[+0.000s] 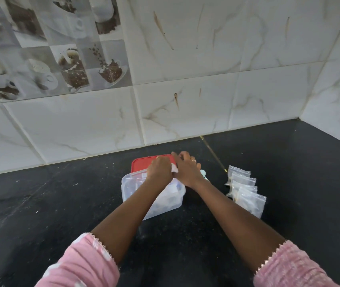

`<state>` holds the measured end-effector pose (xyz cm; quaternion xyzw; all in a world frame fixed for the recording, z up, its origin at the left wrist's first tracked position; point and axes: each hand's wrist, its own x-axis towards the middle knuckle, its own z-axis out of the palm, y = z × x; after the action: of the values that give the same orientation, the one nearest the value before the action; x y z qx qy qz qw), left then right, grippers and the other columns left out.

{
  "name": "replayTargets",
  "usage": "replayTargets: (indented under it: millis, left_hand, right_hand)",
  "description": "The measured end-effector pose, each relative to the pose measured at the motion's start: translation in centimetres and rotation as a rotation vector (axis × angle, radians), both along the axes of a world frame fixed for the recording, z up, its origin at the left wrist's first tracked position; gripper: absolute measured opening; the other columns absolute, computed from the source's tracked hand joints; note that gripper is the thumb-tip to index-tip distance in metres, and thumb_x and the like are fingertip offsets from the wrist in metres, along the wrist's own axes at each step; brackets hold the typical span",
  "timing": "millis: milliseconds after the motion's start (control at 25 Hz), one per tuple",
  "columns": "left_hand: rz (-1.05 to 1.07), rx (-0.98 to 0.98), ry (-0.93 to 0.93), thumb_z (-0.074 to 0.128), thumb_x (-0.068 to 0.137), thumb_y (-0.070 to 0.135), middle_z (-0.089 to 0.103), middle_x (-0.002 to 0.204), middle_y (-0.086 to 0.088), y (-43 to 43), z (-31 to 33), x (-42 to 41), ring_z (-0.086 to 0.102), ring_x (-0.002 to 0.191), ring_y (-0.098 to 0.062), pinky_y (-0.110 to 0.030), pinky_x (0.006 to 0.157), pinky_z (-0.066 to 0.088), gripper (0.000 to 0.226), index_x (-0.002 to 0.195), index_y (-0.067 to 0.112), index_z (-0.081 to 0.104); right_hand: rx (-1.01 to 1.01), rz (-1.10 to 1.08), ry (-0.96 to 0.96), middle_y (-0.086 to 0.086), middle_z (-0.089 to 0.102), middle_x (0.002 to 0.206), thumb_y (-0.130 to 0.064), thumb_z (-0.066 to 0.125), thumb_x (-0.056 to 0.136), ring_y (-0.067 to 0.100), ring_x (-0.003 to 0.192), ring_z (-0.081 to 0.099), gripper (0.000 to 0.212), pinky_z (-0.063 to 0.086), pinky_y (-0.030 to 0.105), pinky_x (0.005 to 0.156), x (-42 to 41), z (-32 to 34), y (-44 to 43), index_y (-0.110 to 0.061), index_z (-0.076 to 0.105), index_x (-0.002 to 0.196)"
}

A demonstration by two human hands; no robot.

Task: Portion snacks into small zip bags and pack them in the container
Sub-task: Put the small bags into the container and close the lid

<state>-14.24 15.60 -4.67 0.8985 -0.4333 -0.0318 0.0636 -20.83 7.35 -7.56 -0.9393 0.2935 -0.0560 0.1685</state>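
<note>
Both hands are meeting just above the far right corner of the container. The left hand and the right hand are each curling their fingers onto a small pale bag held between them. Blur and the knuckles are hiding most of it, so it is probably a zip bag being pressed shut, though the seal itself is not showing. The container is sitting open on the black desk, with pale shapes showing dimly through its clear wall. The red lid is lying flat right behind the container. More bags are lying in an overlapping row to the right of the container, well clear of it. The main risk is a seal left partly open: squeezing only the middle of the strip would leave the ends gaping, and snacks would spill once the bag is dropped in. The left forearm is crossing over the container's open top, so lowering that arm carelessly could tip or shove it. Gripping too hard could also crush the contents.
</note>
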Motion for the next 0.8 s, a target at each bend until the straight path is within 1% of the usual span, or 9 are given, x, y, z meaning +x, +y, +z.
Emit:
replayTargets:
  millis: [80, 160, 320, 400, 480, 560, 680, 760, 800]
  left_hand:
    - [-0.094, -0.147, 0.136, 0.048, 0.086, 0.002, 0.053, 0.118, -0.019, -3.8, 1.0, -3.0, 0.054, 0.111, -0.032, -0.035, 0.093, 0.045, 0.031, 0.117, -0.002, 0.050]
    - [-0.139, -0.208, 0.294, 0.047, 0.085, 0.000, 0.053, 0.120, -0.022, -6.5, 0.6, -6.3, 0.052, 0.113, -0.035, -0.036, 0.094, 0.042, 0.031, 0.115, -0.005, 0.052]
    - [-0.237, -0.067, 0.471, 0.043, 0.091, 0.006, 0.054, 0.128, -0.020, -9.9, -3.1, -11.6, 0.048, 0.122, -0.034, -0.036, 0.100, 0.039, 0.034, 0.121, -0.003, 0.054]
    - [-0.225, -0.061, 0.536, 0.039, 0.094, 0.008, 0.049, 0.132, -0.020, -10.7, -4.7, -12.5, 0.044, 0.124, -0.033, -0.037, 0.101, 0.036, 0.035, 0.127, -0.001, 0.047]
    - [-0.177, -0.104, 0.608, 0.042, 0.094, 0.014, 0.048, 0.133, -0.018, -11.4, -5.9, -12.6, 0.045, 0.123, -0.031, -0.036, 0.099, 0.037, 0.037, 0.130, 0.005, 0.045]
    - [-0.134, -0.111, 0.675, 0.047, 0.095, 0.018, 0.049, 0.133, -0.015, -12.0, -6.5, -12.6, 0.047, 0.122, -0.029, -0.032, 0.097, 0.038, 0.038, 0.131, 0.008, 0.046]
    - [-0.026, -0.191, 0.825, 0.058, 0.092, 0.023, 0.056, 0.127, -0.009, -12.3, -6.6, -12.8, 0.053, 0.119, -0.023, -0.026, 0.094, 0.040, 0.033, 0.121, 0.008, 0.056]
    - [0.036, -0.287, 0.926, 0.066, 0.087, 0.022, 0.064, 0.115, -0.007, -12.1, -6.7, -13.0, 0.060, 0.107, -0.021, -0.029, 0.094, 0.048, 0.015, 0.098, 0.012, 0.066]
    - [0.047, -0.329, 0.972, 0.068, 0.085, 0.020, 0.067, 0.106, -0.007, -11.9, -6.7, -13.0, 0.063, 0.098, -0.019, -0.030, 0.088, 0.051, 0.006, 0.083, 0.015, 0.066]
  right_hand:
    - [0.074, -0.149, -0.209, 0.012, 0.056, 0.127, -0.026, 0.051, 0.090, 0.031, 0.113, 0.056, 0.032, 0.047, 0.041, 0.095, -2.7, 0.7, -2.6, -0.017, 0.058, 0.121]
    - [0.186, -0.359, -0.324, 0.018, 0.069, 0.105, -0.017, 0.056, 0.088, 0.031, 0.098, 0.065, 0.021, 0.050, 0.034, 0.084, -6.2, 1.0, -5.3, -0.007, 0.070, 0.100]
    - [0.203, -0.668, -0.154, 0.017, 0.070, 0.098, -0.025, 0.070, 0.079, 0.029, 0.087, 0.064, 0.027, 0.050, 0.033, 0.075, -14.7, -1.1, -9.2, -0.002, 0.068, 0.094]
    - [0.351, -0.760, -0.121, 0.012, 0.066, 0.088, -0.029, 0.073, 0.077, 0.020, 0.073, 0.056, 0.030, 0.045, 0.028, 0.062, -17.8, -2.6, -9.5, -0.004, 0.062, 0.089]
    - [0.550, -0.838, -0.137, 0.010, 0.061, 0.086, -0.030, 0.078, 0.073, 0.018, 0.072, 0.056, 0.040, 0.043, 0.026, 0.055, -19.6, -4.6, -9.6, -0.002, 0.057, 0.092]
    - [0.640, -0.895, -0.198, 0.014, 0.065, 0.088, -0.028, 0.081, 0.070, 0.024, 0.078, 0.063, 0.039, 0.053, 0.033, 0.061, -20.2, -6.3, -9.8, -0.002, 0.059, 0.088]
    - [0.711, -0.949, -0.388, 0.018, 0.066, 0.083, -0.014, 0.074, 0.076, 0.028, 0.073, 0.061, 0.020, 0.053, 0.038, 0.071, -20.4, -7.7, -9.8, -0.008, 0.056, 0.069]
    - [0.838, -0.955, -0.517, 0.020, 0.065, 0.087, -0.007, 0.067, 0.081, 0.029, 0.078, 0.061, 0.015, 0.052, 0.041, 0.073, -20.5, -7.3, -9.7, -0.008, 0.057, 0.070]
    - [0.880, -0.940, -0.551, 0.019, 0.063, 0.087, -0.005, 0.064, 0.083, 0.030, 0.080, 0.060, 0.014, 0.051, 0.041, 0.072, -20.5, -6.9, -9.8, -0.009, 0.058, 0.071]
